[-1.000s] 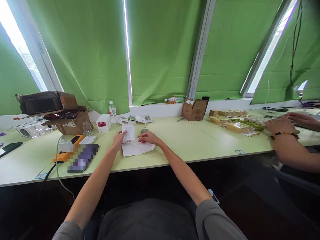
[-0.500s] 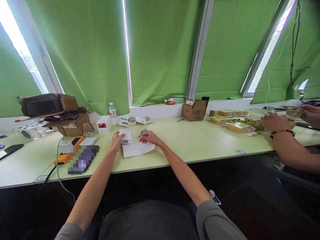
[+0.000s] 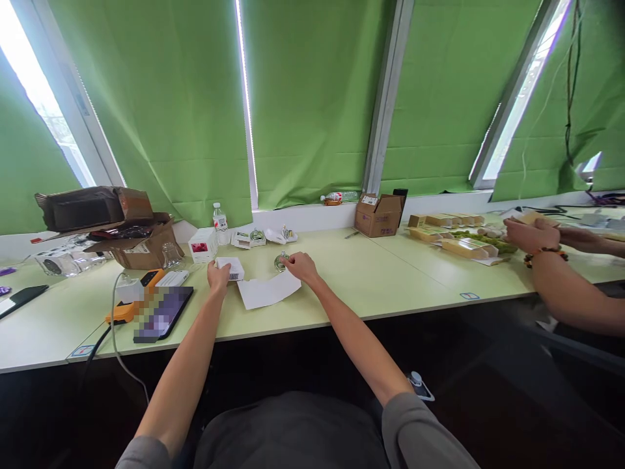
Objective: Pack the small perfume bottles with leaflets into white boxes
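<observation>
At the pale-green table (image 3: 356, 280), the held box (image 3: 235, 266) is white, barcoded.

The single view looks from the wearer's head, forward and down over a dark grey shirt (image 3: 288, 433) (close, at the bottom edge), across the pale green tabletop (image 3: 361, 280) to the green window blinds (image 3: 312, 98) beyond.

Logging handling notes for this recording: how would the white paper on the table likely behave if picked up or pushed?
The paper would probably bend, since it looks like a thin sheet. Being so thin, it is likely light for its size. Pushed, it may slide, as the table beneath looks smooth.
</observation>
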### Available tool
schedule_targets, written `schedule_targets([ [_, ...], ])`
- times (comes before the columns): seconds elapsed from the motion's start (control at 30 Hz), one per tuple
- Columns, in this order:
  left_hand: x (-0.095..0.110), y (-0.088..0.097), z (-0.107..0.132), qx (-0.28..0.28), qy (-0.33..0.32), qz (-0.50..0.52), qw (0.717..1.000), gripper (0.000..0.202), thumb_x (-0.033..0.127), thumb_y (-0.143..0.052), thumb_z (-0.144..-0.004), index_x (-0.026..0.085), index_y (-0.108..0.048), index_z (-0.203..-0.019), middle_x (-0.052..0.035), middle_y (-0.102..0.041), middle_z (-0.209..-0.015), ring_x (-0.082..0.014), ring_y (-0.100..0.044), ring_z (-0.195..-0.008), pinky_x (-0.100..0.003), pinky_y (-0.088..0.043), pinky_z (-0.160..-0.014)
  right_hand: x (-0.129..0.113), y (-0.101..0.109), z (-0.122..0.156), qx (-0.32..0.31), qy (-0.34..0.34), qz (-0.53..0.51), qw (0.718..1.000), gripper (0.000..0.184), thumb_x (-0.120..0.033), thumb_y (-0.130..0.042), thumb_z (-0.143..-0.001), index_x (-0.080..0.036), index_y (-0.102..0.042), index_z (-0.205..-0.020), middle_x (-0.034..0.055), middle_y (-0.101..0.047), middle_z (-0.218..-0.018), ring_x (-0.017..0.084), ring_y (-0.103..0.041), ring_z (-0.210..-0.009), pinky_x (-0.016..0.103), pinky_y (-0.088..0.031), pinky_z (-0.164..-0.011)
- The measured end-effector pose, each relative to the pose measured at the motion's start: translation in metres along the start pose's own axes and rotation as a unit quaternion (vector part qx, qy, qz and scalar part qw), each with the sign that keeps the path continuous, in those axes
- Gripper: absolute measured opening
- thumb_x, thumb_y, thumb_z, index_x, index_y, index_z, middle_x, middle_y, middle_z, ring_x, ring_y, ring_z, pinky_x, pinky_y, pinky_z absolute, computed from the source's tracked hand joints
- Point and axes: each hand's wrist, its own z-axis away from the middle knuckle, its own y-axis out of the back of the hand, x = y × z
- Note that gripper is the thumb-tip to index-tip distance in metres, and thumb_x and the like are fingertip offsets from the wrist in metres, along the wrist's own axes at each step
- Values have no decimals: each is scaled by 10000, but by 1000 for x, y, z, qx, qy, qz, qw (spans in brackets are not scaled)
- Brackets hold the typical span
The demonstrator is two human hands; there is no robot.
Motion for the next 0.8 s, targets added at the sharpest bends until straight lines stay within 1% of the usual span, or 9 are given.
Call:
schedule_targets([
  [0.1,1,4,-1,26,-28,-35,999,604,255,-730,-686,166,-480,-1228,-193,-580,-1222,-346,-518,-1230,-468,-427,-989,0,2,1,2,-10,62,998,464,-508,-517,-869,-221,-578,-510,-25,-330,-472,109,-360,-491,252,-211,-498],
  [0.2,4,5,5,53,-59,-70,994,640,241,-744,-656,152,-469,-1227,-241,-452,-1367,-383,-356,-1356,-530,-291,-1087,0,5,2,9,-27,93,995,471,-542,-496,-879,-230,-597,-541,-16,-327,-479,130,-390,-504,255,-214,-504],
  [0.3,10,3,14,76,-91,-95,988,588,244,-724,-675,163,-486,-1206,-229,-307,-1473,-400,-170,-1426,-554,-179,-1128,0,5,1,16,-36,108,993,470,-555,-477,-889,-231,-615,-579,-7,-354,-485,145,-425,-516,255,-226,-506],
  [0.33,12,2,17,81,-105,-103,986,549,243,-706,-692,165,-495,-1193,-221,-306,-1472,-398,-169,-1422,-553,-171,-1129,0,5,1,16,-36,111,993,471,-556,-470,-895,-231,-621,-589,-4,-364,-488,147,-438,-520,255,-229,-507],
  [0.43,20,0,26,89,-175,-129,972,416,251,-622,-764,166,-523,-1159,-192,-412,-1387,-361,-277,-1368,-527,-186,-1125,1,4,0,10,-38,127,991,484,-560,-467,-901,-233,-623,-581,4,-388,-491,150,-477,-528,258,-230,-511],
  [0.5,23,0,28,70,-189,-100,974,362,255,-582,-791,171,-537,-1140,-162,-488,-1309,-315,-366,-1307,-477,-212,-1126,2,2,0,0,-38,137,990,492,-561,-482,-895,-231,-610,-553,13,-414,-492,154,-499,-530,261,-233,-512],
  [0.63,24,-1,28,19,-154,-46,987,295,292,-557,-813,182,-567,-1086,-106,-606,-1117,-239,-567,-1018,-385,-404,-980,3,0,0,-20,-27,142,989,477,-565,-545,-856,-218,-593,-532,42,-511,-531,179,-557,-566,262,-267,-520],
  [0.7,21,-3,27,6,-134,-32,990,268,303,-556,-814,181,-582,-1052,-88,-631,-1020,-217,-595,-923,-355,-455,-891,3,-1,0,-39,-23,139,989,450,-556,-593,-824,-212,-591,-534,56,-557,-561,195,-583,-599,264,-292,-530],
  [0.8,18,-5,26,-11,-108,-7,994,266,314,-563,-809,182,-591,-1038,-76,-637,-959,-204,-613,-872,-332,-485,-805,6,-4,-1,-71,-10,131,989,397,-505,-658,-780,-208,-582,-529,64,-599,-600,206,-600,-649,263,-320,-551],
])
